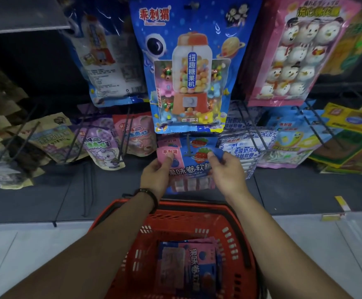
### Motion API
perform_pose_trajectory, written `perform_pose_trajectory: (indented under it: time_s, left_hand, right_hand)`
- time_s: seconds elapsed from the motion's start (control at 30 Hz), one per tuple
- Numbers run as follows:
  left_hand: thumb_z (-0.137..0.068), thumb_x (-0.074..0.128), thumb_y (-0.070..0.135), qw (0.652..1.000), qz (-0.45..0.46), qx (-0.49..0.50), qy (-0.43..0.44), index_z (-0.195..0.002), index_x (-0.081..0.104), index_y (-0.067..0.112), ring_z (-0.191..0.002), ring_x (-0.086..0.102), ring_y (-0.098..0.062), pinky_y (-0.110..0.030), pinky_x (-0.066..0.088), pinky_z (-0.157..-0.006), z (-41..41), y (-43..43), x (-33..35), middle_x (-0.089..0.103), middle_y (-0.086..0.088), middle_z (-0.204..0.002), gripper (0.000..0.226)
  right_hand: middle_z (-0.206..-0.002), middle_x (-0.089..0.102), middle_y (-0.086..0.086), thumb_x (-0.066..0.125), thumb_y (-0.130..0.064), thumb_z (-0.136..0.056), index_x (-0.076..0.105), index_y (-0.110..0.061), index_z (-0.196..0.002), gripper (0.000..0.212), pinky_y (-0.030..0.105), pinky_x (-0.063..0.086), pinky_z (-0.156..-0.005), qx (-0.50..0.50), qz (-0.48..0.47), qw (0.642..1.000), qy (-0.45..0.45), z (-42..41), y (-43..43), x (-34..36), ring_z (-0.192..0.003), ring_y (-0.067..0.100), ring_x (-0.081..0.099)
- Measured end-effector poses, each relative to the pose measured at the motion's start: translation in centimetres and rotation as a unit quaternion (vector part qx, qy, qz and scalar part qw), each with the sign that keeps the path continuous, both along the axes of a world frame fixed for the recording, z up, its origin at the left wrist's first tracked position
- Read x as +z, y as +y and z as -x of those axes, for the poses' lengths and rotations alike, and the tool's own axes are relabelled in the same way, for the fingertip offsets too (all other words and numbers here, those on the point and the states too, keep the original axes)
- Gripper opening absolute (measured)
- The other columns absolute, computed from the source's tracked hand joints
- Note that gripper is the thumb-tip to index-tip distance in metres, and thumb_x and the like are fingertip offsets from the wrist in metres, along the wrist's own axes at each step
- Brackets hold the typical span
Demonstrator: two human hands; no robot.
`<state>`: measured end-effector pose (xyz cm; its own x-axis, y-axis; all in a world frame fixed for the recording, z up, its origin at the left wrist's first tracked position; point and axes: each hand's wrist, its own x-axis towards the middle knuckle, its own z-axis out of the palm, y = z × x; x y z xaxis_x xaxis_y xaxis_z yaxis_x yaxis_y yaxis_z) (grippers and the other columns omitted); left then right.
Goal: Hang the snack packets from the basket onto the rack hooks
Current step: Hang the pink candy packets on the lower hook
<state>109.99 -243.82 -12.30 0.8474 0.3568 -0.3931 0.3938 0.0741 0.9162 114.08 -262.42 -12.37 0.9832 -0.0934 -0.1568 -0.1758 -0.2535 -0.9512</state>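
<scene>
Both hands pinch the top corners of a pink-and-blue snack packet [188,169] — left hand [157,175], right hand [226,171] — held at the hook [188,145], beyond the red basket [175,214]. It looks light, soft and slippery (more wait in the basket), so grip the stiff header beside its hole.

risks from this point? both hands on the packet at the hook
1. The pink-and-blue packet is pinched only at its top corners by the left hand and right hand; its hole could miss the hook.
2. If dropped, it may miss the red basket below.
3. The big gumball packet overhangs, blocking the view.
</scene>
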Motion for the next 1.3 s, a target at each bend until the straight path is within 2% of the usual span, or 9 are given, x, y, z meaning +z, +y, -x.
perform_pose_trajectory:
  time_s: [0.13, 0.4, 0.57, 0.7, 0.83, 0.97, 1.1, 1.2, 1.3]
  left_hand:
    - [-0.092, 0.064, 0.062, 1.000, -0.019, 0.005, 0.013, -0.099, 0.077, 0.037, -0.087, 0.075, -0.033, -0.056, 0.062, -0.088, -1.0, 0.5, -0.2, 0.075, -0.002, -0.089, 0.029]
    - [-0.093, 0.064, 0.061, 0.999, -0.033, 0.025, 0.024, -0.092, 0.074, 0.032, -0.083, 0.067, -0.025, -0.054, 0.060, -0.094, -2.3, 0.9, -0.3, 0.065, 0.003, -0.077, 0.031]
    - [-0.072, 0.057, 0.086, 0.998, -0.060, 0.004, 0.028, -0.097, 0.074, 0.032, -0.103, 0.071, -0.030, -0.052, 0.057, -0.099, -3.0, 1.4, -1.1, 0.066, 0.004, -0.086, 0.062]
    - [-0.063, 0.058, 0.092, 0.997, -0.057, -0.012, 0.049, -0.118, 0.065, 0.024, -0.096, 0.074, -0.028, -0.053, 0.060, -0.094, -2.6, 2.5, -1.8, 0.073, -0.005, -0.102, 0.087]
    - [-0.079, 0.070, 0.063, 0.988, -0.100, -0.080, 0.082, -0.095, 0.062, 0.018, -0.083, 0.070, -0.026, -0.060, 0.059, -0.093, -0.1, 3.4, -0.2, 0.072, -0.012, -0.101, 0.048]
    - [-0.098, 0.065, 0.043, 0.904, -0.264, -0.321, 0.097, -0.088, 0.067, 0.031, -0.084, 0.072, -0.014, -0.038, 0.057, -0.081, 5.4, 5.0, 1.6, 0.073, 0.008, -0.092, 0.016]
    - [-0.095, 0.068, 0.039, 0.815, -0.344, -0.460, 0.074, -0.095, 0.072, 0.032, -0.092, 0.065, 0.004, -0.019, 0.046, -0.085, 11.3, 7.0, 0.0, 0.073, 0.017, -0.096, 0.008]
    - [-0.097, 0.069, 0.032, 0.800, -0.352, -0.480, 0.076, -0.098, 0.071, 0.032, -0.098, 0.065, 0.000, -0.019, 0.046, -0.086, 13.5, 7.6, -2.2, 0.073, 0.016, -0.099, 0.002]
    - [-0.097, 0.065, 0.040, 0.759, -0.378, -0.521, 0.096, -0.109, 0.069, 0.031, -0.106, 0.068, -0.013, -0.028, 0.052, -0.090, 13.7, 7.2, -4.4, 0.073, 0.009, -0.111, 0.015]
  right_hand:
    - [-0.086, 0.080, 0.003, 0.065, -0.063, -0.088, 0.076, -0.024, -0.100, 0.042, 0.062, 0.062, -0.082, 0.003, -0.024, 0.999, 0.022, -0.7, 0.1, -1.4, -0.082, 0.032, 0.077]
    - [-0.090, 0.074, 0.016, 0.062, -0.076, -0.077, 0.063, -0.021, -0.093, 0.057, 0.063, 0.060, -0.081, -0.033, -0.014, 0.999, 0.002, -1.4, 0.8, -2.6, -0.085, 0.038, 0.073]
    - [-0.104, 0.076, 0.002, 0.067, -0.066, -0.080, 0.060, -0.027, -0.111, 0.051, 0.052, 0.060, -0.094, -0.063, -0.017, 0.998, 0.005, -0.8, 1.1, -1.7, -0.096, 0.022, 0.076]
    - [-0.100, 0.070, -0.003, 0.070, -0.040, -0.099, 0.056, -0.022, -0.117, 0.030, 0.030, 0.051, -0.080, -0.049, 0.027, 0.998, 0.017, 1.0, 0.3, -1.1, -0.093, 0.017, 0.071]
    - [-0.094, 0.070, -0.009, 0.067, -0.030, -0.102, 0.065, -0.020, -0.109, 0.012, 0.013, 0.046, -0.073, 0.010, 0.107, 0.994, 0.030, 3.7, -1.5, -1.9, -0.084, 0.004, 0.065]
    - [-0.089, 0.079, -0.001, 0.070, -0.034, -0.097, 0.072, -0.026, -0.084, 0.015, 0.039, 0.061, -0.088, 0.097, 0.159, 0.975, 0.123, 6.6, -1.7, -4.8, -0.088, 0.023, 0.076]
    - [-0.078, 0.070, 0.000, 0.068, -0.035, -0.097, 0.066, -0.021, -0.068, 0.032, 0.026, 0.044, -0.072, 0.209, 0.262, 0.916, 0.220, 10.9, -0.5, -8.1, -0.078, 0.019, 0.066]
    - [-0.105, 0.074, 0.011, 0.065, -0.033, -0.094, 0.076, -0.016, -0.100, 0.021, 0.027, 0.047, -0.075, 0.262, 0.319, 0.853, 0.321, 13.1, -0.2, -12.5, -0.086, 0.023, 0.064]
    - [-0.130, 0.071, 0.012, 0.065, -0.035, -0.094, 0.072, -0.018, -0.131, 0.042, 0.036, 0.058, -0.093, 0.265, 0.316, 0.832, 0.370, 14.2, -0.7, -15.6, -0.113, 0.027, 0.069]
